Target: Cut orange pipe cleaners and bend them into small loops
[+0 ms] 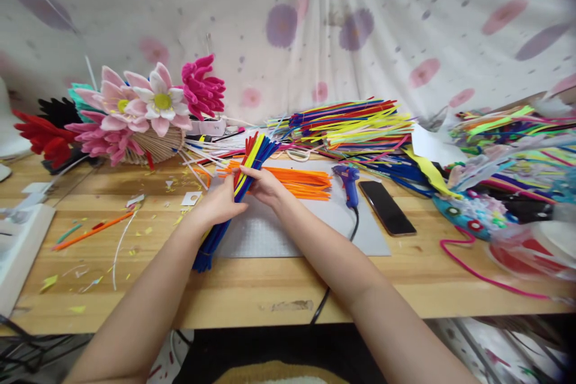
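Note:
A bundle of pipe cleaners (216, 244), mostly blue with some yellow and red, slants between my two hands over the left part of a grey mat (288, 234). My left hand (221, 203) is wrapped round its middle, with the thumb stretched to the right. Higher up, my right hand (265, 185) closes its fingers on the same bundle from the right. Behind my hands, a pile of orange pipe cleaners (301, 183) lies on the mat. To its right rests a blue glue gun (348, 185), its cord running down past my right forearm.
A black phone (387, 208) lies right of the mat. Fuzzy flowers (155, 99) stand at the back left. Colourful pipe cleaner heaps (355, 123) fill the back. A white box (27, 252), an orange stick (96, 231) and scraps are on the left; a clear tub (535, 249) is at right.

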The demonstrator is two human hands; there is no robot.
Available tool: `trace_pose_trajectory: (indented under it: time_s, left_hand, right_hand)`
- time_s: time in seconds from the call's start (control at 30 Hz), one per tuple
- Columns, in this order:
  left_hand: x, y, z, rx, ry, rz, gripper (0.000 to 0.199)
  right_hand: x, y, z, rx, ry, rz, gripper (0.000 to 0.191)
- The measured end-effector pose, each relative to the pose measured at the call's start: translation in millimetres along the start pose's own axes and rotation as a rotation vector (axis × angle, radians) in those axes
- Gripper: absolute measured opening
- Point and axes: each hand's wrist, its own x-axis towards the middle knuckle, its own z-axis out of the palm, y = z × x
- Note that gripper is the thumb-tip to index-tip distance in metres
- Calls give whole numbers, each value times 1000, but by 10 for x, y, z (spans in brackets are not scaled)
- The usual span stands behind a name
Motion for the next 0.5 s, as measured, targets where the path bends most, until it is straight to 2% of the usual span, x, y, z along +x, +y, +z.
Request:
trace_pose_trajectory:
  time_s: [0.07,0.13,0.2,0.27,0.37,0.5]
  left_hand:
    - [58,6,-28,-220,-59,45,74]
    - [141,-14,-51,-516,-203,40,67]
    - [219,-48,-58,-750,-351,-42,61]
    - [266,-77,-43,-867,-439,-120,56]
    - [276,-84,13,-829,-433,-141,47]
    - [251,-32,51,-586,-254,-47,48]
  right_hand:
    - [-30,-8,-21,18,-63,-7,12]
    - [-57,-5,-38,-1,-108,6,17]
    - [-72,1,-54,-45,-142,30,22]
    - [-74,0,-73,-115,-173,32,26]
    - [-57,-27,-96,-231,-149,-26,30]
    - [-4,-93,-121,-181,220,-234,36]
